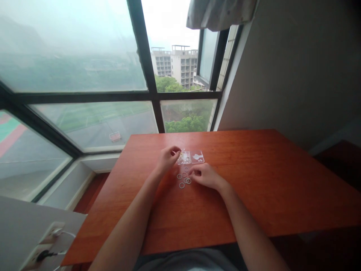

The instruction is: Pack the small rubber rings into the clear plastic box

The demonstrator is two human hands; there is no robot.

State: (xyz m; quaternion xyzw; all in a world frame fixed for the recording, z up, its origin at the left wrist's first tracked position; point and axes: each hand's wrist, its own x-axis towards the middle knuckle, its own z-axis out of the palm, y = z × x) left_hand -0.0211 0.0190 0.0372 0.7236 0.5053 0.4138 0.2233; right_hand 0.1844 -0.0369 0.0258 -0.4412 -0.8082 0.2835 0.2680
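Note:
A small clear plastic box (186, 161) lies opened on the table, its transparent lid (197, 160) with a white print folded out to the right. Small items sit inside the box, too small to name. My left hand (168, 158) is at the box's left side, thumb and fingers pinched together; what they hold, if anything, does not show. Several pale rings (182, 185) lie loose on the wood in front of the box, two of them overlapping. My right hand (207, 176) is closed in a pinch beside these rings, its fingertips by the nearest ones; I cannot make out what is in them.
The reddish-brown wooden table (270, 188) stands against large windows with a dark frame (156, 96). A grey wall (282, 75) rises at the right. Wall sockets with plugged cables (46, 256) are at the lower left, beside the table's edge.

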